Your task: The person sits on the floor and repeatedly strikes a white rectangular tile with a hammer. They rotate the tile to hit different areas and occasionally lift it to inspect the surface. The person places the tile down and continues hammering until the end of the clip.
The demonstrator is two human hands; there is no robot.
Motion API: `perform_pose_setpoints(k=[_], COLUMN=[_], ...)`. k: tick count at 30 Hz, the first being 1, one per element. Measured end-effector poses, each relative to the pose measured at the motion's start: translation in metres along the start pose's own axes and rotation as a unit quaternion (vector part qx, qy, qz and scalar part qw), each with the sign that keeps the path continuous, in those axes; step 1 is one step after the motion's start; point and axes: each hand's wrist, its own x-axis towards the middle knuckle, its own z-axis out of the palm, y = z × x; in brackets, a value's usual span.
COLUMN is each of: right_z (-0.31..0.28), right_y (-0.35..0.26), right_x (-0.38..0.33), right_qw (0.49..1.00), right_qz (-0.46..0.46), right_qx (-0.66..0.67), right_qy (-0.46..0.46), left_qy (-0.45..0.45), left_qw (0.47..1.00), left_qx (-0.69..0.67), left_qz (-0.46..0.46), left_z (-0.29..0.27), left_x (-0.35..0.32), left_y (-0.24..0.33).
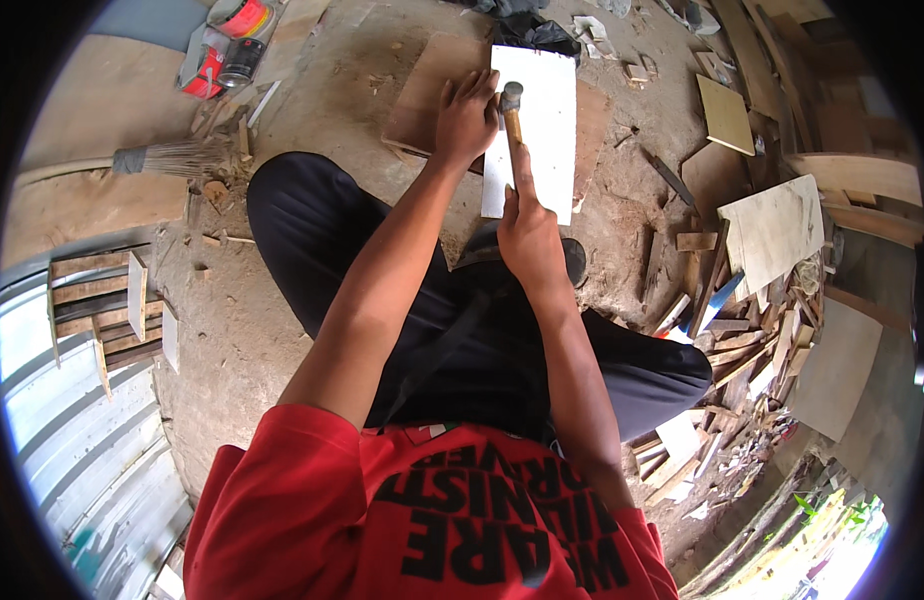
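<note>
My right hand (pixel 530 240) is closed round the wooden handle of a hammer (pixel 513 100). The hammer's metal head is over a white board (pixel 552 130) lying on the ground in front of my folded legs. My left hand (pixel 468 115) rests at the board's left edge, with its fingers stretched out beside the hammer head. Whether a nail is under those fingers or under the hammer I cannot make out. A brown board (pixel 422 95) lies partly under the white one and sticks out to its left.
At the far left stand red paint cans (pixel 204 65) and a dark can (pixel 243 62). A stick broom (pixel 172 157) lies on the left. Scrap wood (pixel 752 345) is heaped on the right, with a pale panel (pixel 772 235) leaning there. Black plastic (pixel 532 35) lies beyond the boards.
</note>
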Motion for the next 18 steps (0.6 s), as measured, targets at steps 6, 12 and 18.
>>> perform_pose_setpoints(k=[6, 12, 18], right_z=[-0.01, -0.007, -0.004], right_y=[0.003, -0.008, -0.012], right_x=[-0.074, -0.025, -0.011], right_qw=[0.998, 0.998, 1.0], right_qz=[0.034, 0.051, 0.016], right_qx=[0.015, 0.006, 0.018], right_qy=[-0.049, -0.045, -0.017], left_qy=[0.033, 0.038, 0.033], left_qw=[0.999, 0.997, 0.997], left_qx=[-0.03, -0.069, -0.066], left_qz=[-0.009, -0.027, -0.017], left_z=[0.006, 0.005, 0.001], left_x=[0.0, 0.003, 0.004], left_y=[-0.009, -0.008, -0.006])
